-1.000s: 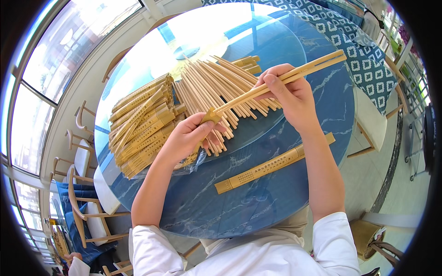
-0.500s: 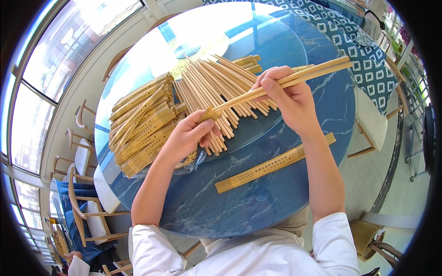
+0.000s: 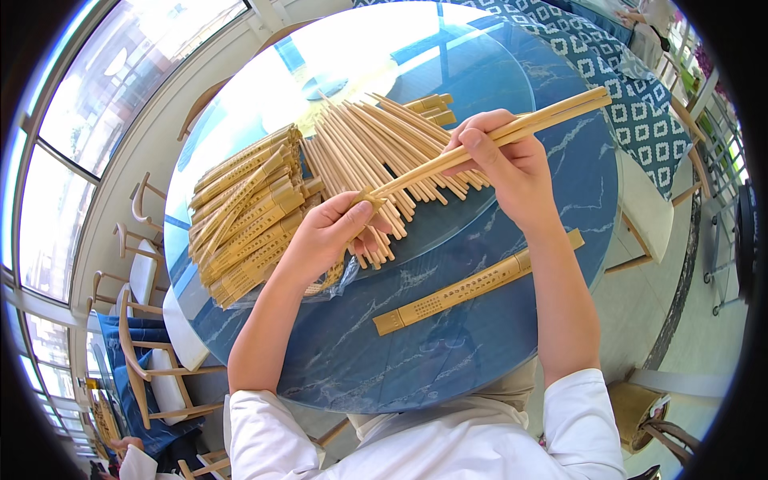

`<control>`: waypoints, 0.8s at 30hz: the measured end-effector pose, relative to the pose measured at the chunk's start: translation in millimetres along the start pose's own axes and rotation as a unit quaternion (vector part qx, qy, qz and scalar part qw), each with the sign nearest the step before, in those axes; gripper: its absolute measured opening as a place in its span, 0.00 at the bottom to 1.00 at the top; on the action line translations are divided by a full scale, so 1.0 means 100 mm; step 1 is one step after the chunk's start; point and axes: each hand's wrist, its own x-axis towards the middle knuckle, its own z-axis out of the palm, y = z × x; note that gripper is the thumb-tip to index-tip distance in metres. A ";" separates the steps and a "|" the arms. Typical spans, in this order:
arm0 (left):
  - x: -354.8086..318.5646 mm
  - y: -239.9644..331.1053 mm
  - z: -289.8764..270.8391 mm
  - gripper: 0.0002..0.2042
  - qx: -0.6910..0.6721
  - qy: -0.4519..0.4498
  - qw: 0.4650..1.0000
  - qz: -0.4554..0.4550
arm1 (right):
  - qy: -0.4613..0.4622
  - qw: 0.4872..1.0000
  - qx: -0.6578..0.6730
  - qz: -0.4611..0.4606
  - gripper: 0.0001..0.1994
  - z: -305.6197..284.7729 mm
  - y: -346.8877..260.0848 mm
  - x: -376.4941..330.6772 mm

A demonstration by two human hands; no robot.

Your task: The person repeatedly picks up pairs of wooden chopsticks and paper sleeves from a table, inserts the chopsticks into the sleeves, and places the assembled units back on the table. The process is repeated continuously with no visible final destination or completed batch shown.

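My right hand (image 3: pixel 512 172) is closed around a pair of wooden chopsticks (image 3: pixel 564 114), held slanting over the table with the upper ends to the right. Their lower ends meet a short gold paper sleeve (image 3: pixel 366 195) pinched in my left hand (image 3: pixel 328 236). How far the tips reach into it is hard to tell. Behind my hands lies a heap of loose wooden chopsticks (image 3: pixel 352 148). A thick pile of gold printed paper sleeves (image 3: pixel 244 208) sits left of it. In front of me, one long gold chopstick sleeve (image 3: pixel 456 297) rests between my forearms.
All this is on a round blue marbled table (image 3: pixel 344 368) with a glass turntable (image 3: pixel 480 60). Some gold packets (image 3: pixel 432 110) lie behind the heap. Clear plastic (image 3: pixel 340 280) shows by my left wrist. Wooden chairs (image 3: pixel 164 372) stand at the left; another person's hand (image 3: pixel 124 444) shows lower left.
The gold paper piece in my left hand has turned and shows narrower. The right ends of the chopsticks have risen slightly and sit closer together. The piles have not moved.
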 end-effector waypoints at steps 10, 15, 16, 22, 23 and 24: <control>-0.04 0.05 0.00 0.17 -0.034 -0.006 0.999 -0.021 | -0.004 1.000 0.008 0.011 0.07 -0.01 0.01 0.01; -0.05 0.08 0.07 0.18 -0.036 0.023 0.999 -0.024 | -0.001 1.000 0.009 0.017 0.07 -0.02 0.00 0.01; -0.05 0.08 0.06 0.19 -0.038 0.019 0.999 -0.027 | -0.001 1.000 0.010 0.017 0.07 -0.02 0.00 0.00; -0.09 0.09 0.06 0.20 -0.065 0.019 0.997 -0.022 | -0.007 1.000 0.027 0.011 0.07 -0.03 -0.01 0.01; -0.09 0.09 0.06 0.19 -0.069 0.018 0.997 -0.022 | -0.006 1.000 0.028 0.010 0.07 -0.03 -0.01 0.01; -0.09 0.09 0.07 0.19 -0.072 0.017 0.997 -0.022 | -0.008 0.999 0.032 0.010 0.07 -0.03 -0.01 0.02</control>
